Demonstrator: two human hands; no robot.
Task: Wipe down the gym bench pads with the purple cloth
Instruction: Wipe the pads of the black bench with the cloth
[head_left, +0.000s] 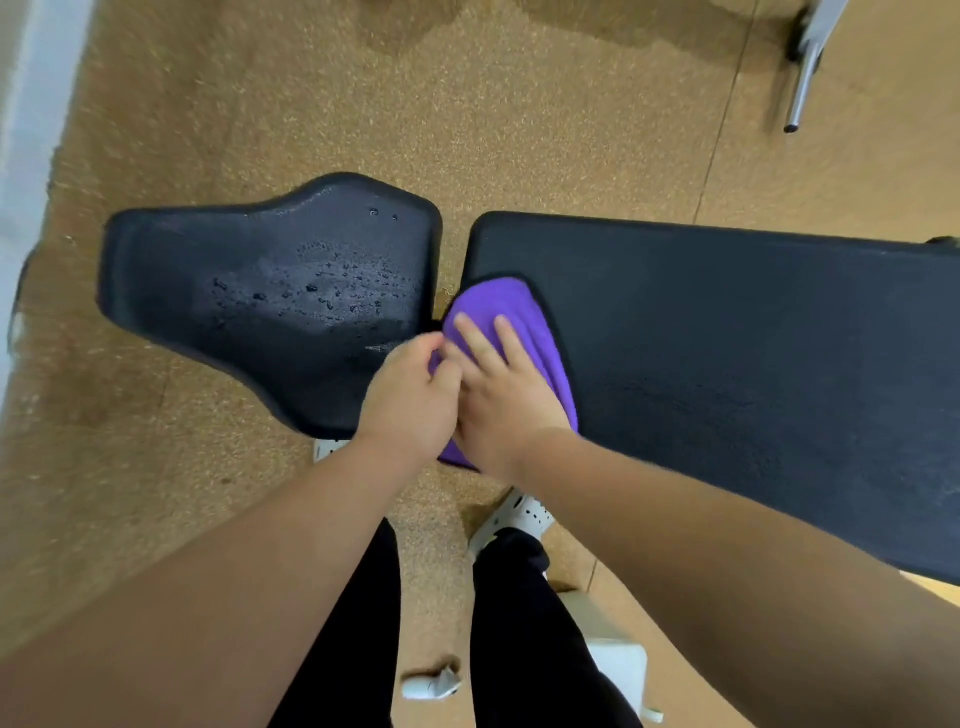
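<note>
We're early on: seat pad (234, 291) beaded with droplets, unwiped. Right hand (498, 395) presses flat on the cloth (524, 322) at the long pad's (727, 364) corner; left hand (410, 400) pinches its edge.

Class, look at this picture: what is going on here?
A person is wiping a gym bench. The right hand presses flat on the purple cloth at the corner of the long pad, while the left hand pinches the cloth's edge. The seat pad beside it is wet with droplets.
</note>
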